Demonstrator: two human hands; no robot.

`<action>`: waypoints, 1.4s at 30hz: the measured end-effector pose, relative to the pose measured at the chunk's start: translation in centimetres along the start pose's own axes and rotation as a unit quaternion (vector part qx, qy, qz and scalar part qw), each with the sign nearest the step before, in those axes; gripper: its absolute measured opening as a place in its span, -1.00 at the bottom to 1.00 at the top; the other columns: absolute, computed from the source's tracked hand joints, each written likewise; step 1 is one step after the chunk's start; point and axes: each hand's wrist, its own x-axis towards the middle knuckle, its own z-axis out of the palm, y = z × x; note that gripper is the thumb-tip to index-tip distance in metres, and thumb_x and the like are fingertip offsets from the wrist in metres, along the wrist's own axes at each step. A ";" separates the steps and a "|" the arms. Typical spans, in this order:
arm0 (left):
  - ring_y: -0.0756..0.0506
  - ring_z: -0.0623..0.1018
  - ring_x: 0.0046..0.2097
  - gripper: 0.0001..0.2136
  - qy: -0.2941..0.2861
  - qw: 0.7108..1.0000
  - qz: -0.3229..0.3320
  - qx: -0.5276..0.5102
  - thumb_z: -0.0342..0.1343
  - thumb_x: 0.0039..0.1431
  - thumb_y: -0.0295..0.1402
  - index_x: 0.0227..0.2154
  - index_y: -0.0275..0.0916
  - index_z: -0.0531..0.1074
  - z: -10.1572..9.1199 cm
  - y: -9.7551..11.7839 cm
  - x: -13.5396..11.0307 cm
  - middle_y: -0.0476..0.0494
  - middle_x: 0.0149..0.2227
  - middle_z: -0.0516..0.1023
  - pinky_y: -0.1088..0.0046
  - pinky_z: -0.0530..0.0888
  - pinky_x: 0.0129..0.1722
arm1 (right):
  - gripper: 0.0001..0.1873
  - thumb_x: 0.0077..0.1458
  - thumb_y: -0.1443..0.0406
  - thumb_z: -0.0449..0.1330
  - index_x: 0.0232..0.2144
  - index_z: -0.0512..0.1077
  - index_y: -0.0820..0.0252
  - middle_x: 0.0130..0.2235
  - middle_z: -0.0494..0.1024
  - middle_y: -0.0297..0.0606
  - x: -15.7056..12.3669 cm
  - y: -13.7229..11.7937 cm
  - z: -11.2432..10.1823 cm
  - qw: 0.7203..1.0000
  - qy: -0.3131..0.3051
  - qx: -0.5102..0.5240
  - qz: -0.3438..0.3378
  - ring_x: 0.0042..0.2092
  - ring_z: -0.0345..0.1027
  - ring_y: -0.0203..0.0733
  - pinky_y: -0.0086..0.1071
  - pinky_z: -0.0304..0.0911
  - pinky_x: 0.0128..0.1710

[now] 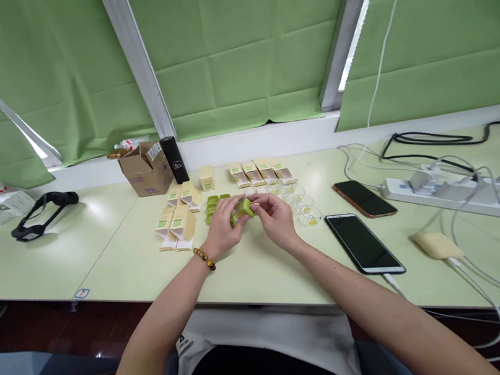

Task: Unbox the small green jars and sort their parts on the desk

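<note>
Over the table, my left hand (224, 229) and my right hand (277, 216) meet at a small green case (246, 207). Fingers of both hands are closed on it, the left from its left side and the right thumb and fingers from its right. Behind my left hand lie several similar green cases (212, 200), partly covered by that hand. To the right of my right hand are several clear plastic pieces with yellow marks (309, 216). Whether the held case is open or closed is too small to tell.
Small cream cartons with green squares stand at left (182, 222) and behind (264, 171). A cardboard box (147, 173) and black cylinder (174, 160) are farther back. Right are two phones (364, 242), a power strip (458, 194) and loose cables. A black headset (42, 212) lies far left.
</note>
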 end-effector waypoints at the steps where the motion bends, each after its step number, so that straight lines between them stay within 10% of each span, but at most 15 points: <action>1: -0.28 0.49 0.20 -0.59 -0.001 1.000 -0.006 -0.005 0.19 0.37 -0.26 0.23 -0.13 0.38 0.0 -0.1 0.0 -0.29 0.18 0.54 0.03 0.45 0.22 | -0.74 0.13 0.07 0.38 -0.34 0.49 0.10 -0.04 0.63 -0.10 0.0 0.0 0.0 1.000 -0.001 -0.007 -0.005 -0.02 0.57 -0.03 -0.08 0.51 0.03; 15: -0.23 0.56 -0.07 -0.59 -0.012 0.997 -0.069 -0.040 0.33 0.24 -0.20 0.12 -0.15 0.51 -0.1 0.2 0.2 -0.24 -0.04 0.64 0.13 0.51 0.02 | -0.75 0.23 0.04 0.30 -0.24 0.53 0.07 -0.12 0.66 -0.19 0.0 -1.1 -0.5 0.993 -0.022 -0.113 -0.032 -0.10 0.57 -0.08 -0.08 0.54 0.01; 25: -0.20 0.62 0.03 -0.50 0.062 0.944 -0.186 -0.264 0.39 0.15 -0.04 0.03 -0.25 0.52 0.1 -1.0 0.3 -0.32 0.05 0.62 0.32 0.57 -0.03 | -0.45 0.04 0.11 0.45 0.03 0.38 0.02 0.00 0.59 -0.18 0.2 -0.1 -0.2 0.995 -0.074 -0.062 0.000 0.06 0.53 -0.04 -0.04 0.52 0.07; 42: -0.15 0.65 -0.11 -0.76 0.139 0.959 -0.161 -0.186 0.31 0.25 -0.14 -0.38 -0.21 0.62 -0.1 -0.3 0.8 -0.24 -0.17 0.71 0.34 0.50 -0.21 | -0.41 0.03 0.22 0.40 0.09 0.33 -0.03 -0.05 0.63 -0.22 -0.2 -0.8 -0.6 0.978 -0.084 -0.180 -0.057 -0.05 0.52 -0.04 -0.08 0.45 -0.01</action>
